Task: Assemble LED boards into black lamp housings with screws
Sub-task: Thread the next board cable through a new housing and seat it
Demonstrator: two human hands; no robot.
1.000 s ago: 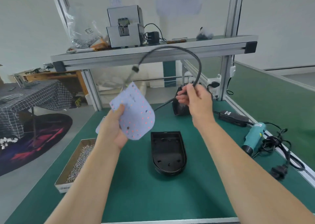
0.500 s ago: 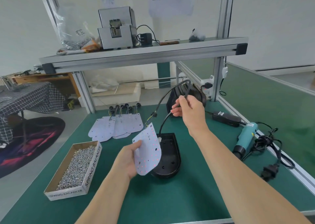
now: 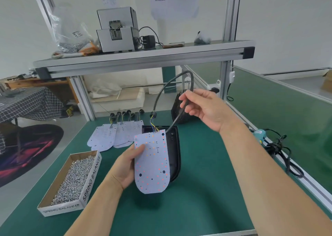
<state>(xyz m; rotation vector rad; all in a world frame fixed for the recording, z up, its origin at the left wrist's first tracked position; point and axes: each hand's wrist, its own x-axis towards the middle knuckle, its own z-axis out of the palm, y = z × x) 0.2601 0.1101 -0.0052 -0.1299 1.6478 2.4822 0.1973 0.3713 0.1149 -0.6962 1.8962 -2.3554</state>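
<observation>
LED board (image 3: 152,164) now flat over housing (image 3: 175,151); right hand (image 3: 206,108) pinches cable (image 3: 161,92)

We see a bright, even, diffuse light, and the pale walls (image 3: 287,20) toward 1 o'clock come close to washing out. A soft shadow pools on the green table (image 3: 215,164) below the LED board (image 3: 152,164), toward 6 o'clock. The right hand (image 3: 206,108) looks slightly blurred. Wide-angle distortion tilts the aluminium posts (image 3: 231,20) at 11 and 1 o'clock.

The green bench (image 3: 206,196) carries a screw box (image 3: 71,182), spare LED boards (image 3: 111,137) and a black housing (image 3: 175,146).
</observation>
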